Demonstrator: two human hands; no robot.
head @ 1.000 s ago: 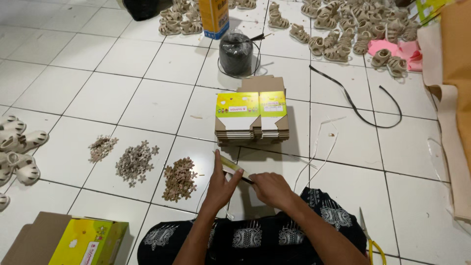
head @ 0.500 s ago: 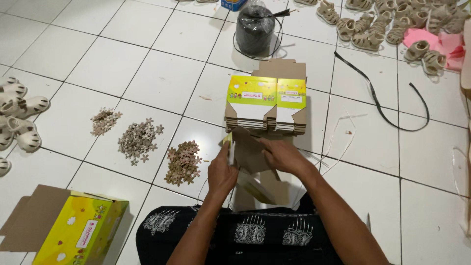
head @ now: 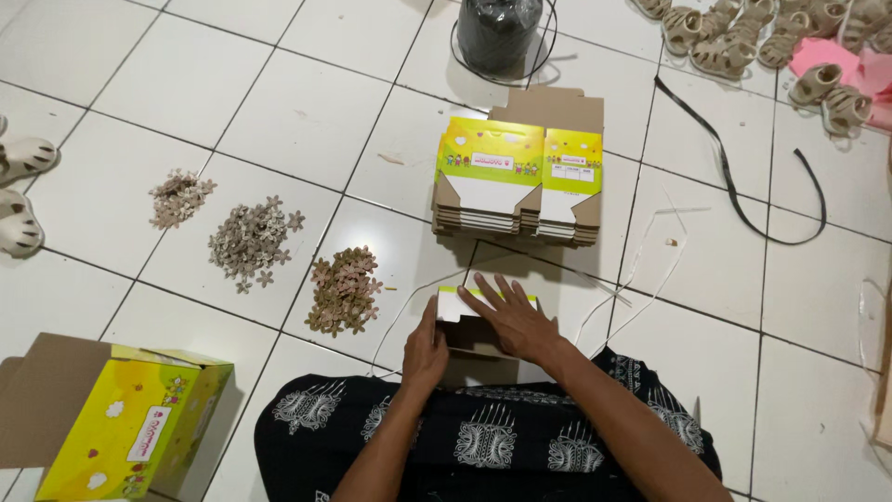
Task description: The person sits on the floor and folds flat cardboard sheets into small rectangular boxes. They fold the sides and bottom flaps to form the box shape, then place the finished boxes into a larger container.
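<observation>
A half-folded cardboard box (head: pixel 462 310), white and yellow-green outside and brown inside, lies on the white tiled floor just in front of my lap. My right hand (head: pixel 509 318) rests flat on top of it, fingers spread. My left hand (head: pixel 426 350) grips its left end. A stack of flat yellow-green box blanks (head: pixel 518 181) lies on the floor beyond the box.
Three piles of small flower-shaped pieces (head: pixel 344 289) (head: pixel 251 240) (head: pixel 178 196) lie to the left. An assembled yellow-green box (head: pixel 130 429) stands open at bottom left. A black spool (head: pixel 499 30), a black strap (head: pixel 743 200), beige sandals (head: pixel 734 37) and white string (head: pixel 641 279) lie farther off.
My hands have lowered the box from an upright hold down to the floor by my lap. My right hand now lies flat on it. The view has tilted down.
</observation>
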